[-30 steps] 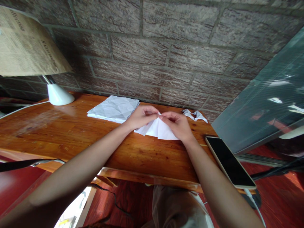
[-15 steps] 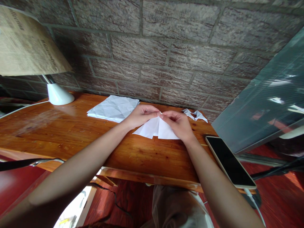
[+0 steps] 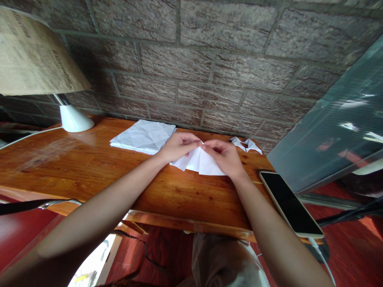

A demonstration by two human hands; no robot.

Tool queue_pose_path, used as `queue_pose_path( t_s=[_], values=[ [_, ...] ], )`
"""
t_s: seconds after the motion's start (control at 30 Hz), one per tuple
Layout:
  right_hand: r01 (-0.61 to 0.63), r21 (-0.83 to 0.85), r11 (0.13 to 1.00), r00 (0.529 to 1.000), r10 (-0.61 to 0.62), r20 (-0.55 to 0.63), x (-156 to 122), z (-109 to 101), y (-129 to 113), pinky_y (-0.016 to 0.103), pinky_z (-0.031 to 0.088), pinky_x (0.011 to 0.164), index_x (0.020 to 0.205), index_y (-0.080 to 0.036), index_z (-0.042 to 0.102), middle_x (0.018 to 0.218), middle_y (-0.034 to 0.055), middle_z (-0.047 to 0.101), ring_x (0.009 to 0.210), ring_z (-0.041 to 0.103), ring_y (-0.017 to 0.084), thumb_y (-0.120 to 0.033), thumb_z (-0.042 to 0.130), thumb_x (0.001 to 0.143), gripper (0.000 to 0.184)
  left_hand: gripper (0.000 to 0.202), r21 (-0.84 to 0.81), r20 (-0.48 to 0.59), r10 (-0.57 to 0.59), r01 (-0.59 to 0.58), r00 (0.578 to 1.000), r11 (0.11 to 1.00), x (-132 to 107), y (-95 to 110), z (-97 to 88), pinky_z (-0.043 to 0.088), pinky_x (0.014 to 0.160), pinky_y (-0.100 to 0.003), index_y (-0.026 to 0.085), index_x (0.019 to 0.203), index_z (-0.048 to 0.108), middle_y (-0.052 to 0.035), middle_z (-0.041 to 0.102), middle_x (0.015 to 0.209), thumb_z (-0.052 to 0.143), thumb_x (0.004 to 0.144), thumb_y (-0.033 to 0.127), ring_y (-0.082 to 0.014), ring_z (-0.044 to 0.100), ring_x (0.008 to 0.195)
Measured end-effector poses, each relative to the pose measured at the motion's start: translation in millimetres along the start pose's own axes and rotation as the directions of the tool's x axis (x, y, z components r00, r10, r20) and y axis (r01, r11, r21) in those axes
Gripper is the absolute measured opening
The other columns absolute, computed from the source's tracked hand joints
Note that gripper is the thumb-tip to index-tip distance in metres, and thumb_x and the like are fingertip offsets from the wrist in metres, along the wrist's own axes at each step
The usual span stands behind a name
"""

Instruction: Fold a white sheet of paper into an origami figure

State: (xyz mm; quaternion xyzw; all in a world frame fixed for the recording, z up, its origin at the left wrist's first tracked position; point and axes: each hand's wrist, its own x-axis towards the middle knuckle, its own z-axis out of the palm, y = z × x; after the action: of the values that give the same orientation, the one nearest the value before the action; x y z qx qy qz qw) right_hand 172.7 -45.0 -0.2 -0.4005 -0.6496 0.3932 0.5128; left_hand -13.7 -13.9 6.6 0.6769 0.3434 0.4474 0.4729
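A folded sheet of white paper [image 3: 206, 164] lies over the wooden table [image 3: 179, 195], its pleated lower edge spread toward me. My left hand [image 3: 179, 146] pinches the top point of the paper from the left. From the right, my right hand [image 3: 224, 154] pinches the same point, thumb and index finger closed on it. The two hands' fingertips nearly meet there. Part of the left flap is hidden behind my left hand. A stack of creased white paper [image 3: 143, 135] lies just beyond my left forearm, and small folded paper pieces [image 3: 245, 144] sit behind my right hand.
A smartphone [image 3: 290, 203] with a white cable rests at the table's right edge. At the far left stands a lamp with a white base [image 3: 75, 118] and a newsprint shade [image 3: 38, 56]. A brick wall [image 3: 194, 71] rises behind the table; a glass panel [image 3: 335, 115] stands right.
The paper's left flap has shifted inward and back, and the gap between the flaps has widened. My left fingers have moved slightly; my right hand stays in place.
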Motion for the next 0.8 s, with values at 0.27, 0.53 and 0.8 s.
queue_pose_path(
  t_s=[0.27, 0.53, 0.8],
  values=[
    [-0.013, 0.037, 0.999, 1.0, 0.013, 0.008, 0.1, -0.2, -0.4, 0.032, 0.053, 0.078, 0.087, -0.018, 0.077, 0.089, 0.0056, 0.078, 0.077, 0.067, 0.017, -0.049, 0.082, 0.072, 0.034, 0.038, -0.06, 0.045, -0.012, 0.014, 0.999, 0.998, -0.1, -0.3, -2.9, 0.026, 0.044, -0.02, 0.011, 0.087, 0.077, -0.0016, 0.068, 0.067, 0.079, 0.072, 0.045, -0.0051, 0.042, 0.048],
    [-0.009, 0.04, 0.999, 1.0, 0.008, 0.024, 0.4, -0.8, -0.3, 0.033, 0.053, 0.081, 0.087, -0.019, 0.077, 0.09, 0.0051, 0.078, 0.078, 0.067, 0.017, -0.047, 0.082, 0.072, 0.032, 0.034, -0.073, 0.044, -0.017, 0.021, 0.999, 0.997, 0.2, 0.1, -1.0, 0.027, 0.045, -0.02, 0.012, 0.084, 0.077, -0.0011, 0.067, 0.066, 0.08, 0.07, 0.043, -0.0053, 0.041, 0.049],
    [-0.016, 0.024, 1.0, 1.0, 0.016, 0.02, 1.0, -2.2, 2.0, 0.035, 0.053, 0.083, 0.088, -0.019, 0.077, 0.092, 0.0056, 0.078, 0.081, 0.068, 0.018, -0.046, 0.081, 0.073, 0.032, 0.035, -0.019, 0.022, 0.008, -0.007, 1.0, 1.0, 1.0, -4.4, -0.3, 0.031, 0.045, -0.019, 0.013, 0.085, 0.077, -0.0024, 0.069, 0.072, 0.077, 0.073, 0.045, -0.0059, 0.046, 0.051]
  ],
)
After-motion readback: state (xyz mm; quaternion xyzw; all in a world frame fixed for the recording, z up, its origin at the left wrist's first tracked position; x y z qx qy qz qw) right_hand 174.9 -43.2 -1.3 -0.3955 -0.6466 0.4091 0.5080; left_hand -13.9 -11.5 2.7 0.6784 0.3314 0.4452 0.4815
